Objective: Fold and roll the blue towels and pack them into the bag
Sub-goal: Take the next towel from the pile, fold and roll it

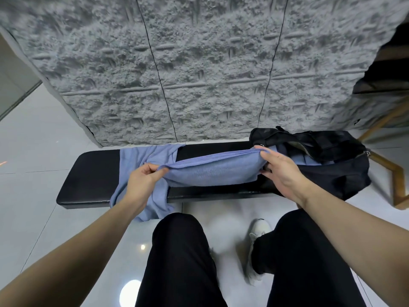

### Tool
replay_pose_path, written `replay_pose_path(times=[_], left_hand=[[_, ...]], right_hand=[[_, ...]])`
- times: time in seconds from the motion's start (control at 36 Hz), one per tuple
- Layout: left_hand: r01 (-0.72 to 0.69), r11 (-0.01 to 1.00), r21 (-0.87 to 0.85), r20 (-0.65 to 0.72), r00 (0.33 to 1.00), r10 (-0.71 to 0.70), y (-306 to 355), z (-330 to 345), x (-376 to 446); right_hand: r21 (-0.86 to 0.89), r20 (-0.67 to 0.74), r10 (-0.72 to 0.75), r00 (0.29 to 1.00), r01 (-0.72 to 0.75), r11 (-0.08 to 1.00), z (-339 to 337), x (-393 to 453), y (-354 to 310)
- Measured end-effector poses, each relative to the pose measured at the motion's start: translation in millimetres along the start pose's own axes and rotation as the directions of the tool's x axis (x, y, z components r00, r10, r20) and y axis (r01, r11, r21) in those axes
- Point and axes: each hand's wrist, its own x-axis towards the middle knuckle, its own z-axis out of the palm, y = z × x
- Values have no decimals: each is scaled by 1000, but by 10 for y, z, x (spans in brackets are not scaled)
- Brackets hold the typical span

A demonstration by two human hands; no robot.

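My left hand [143,177] and right hand [280,168] pinch ends of soft blue knit towel [212,171]; long axis spans between my fingers, along black padded bench [88,173]. Black fabric bag [332,165] just beyond right fingers.

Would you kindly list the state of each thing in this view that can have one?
Held towel: stretched between both hands, folded over, not rolled.
Second towel: unfolded, draped over the bench, hanging off its near edge.
Bag: open on the bench's right end, blue fabric inside.
Left hand: pinching the towel's left end.
Right hand: gripping its right end at the bag's mouth.
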Motion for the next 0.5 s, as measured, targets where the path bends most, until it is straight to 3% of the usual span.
replay_pose_path(times=[0.14, 0.31, 0.5], left_hand=[[-6, 999, -51, -3, 1000, 6, 71, -60, -104], [-46, 998, -48, -56, 997, 44, 90, -48, -191], [-16, 998, -55, 14, 1000, 17, -31, -117, -167]], right_hand=[[-25, -4, -23, 1000, 23, 999, -50, -122, -63], [70, -2, -24, 1000, 24, 997, -33, -233, -63], [128, 42, 84, 996, -89, 988, 23, -228, -11]])
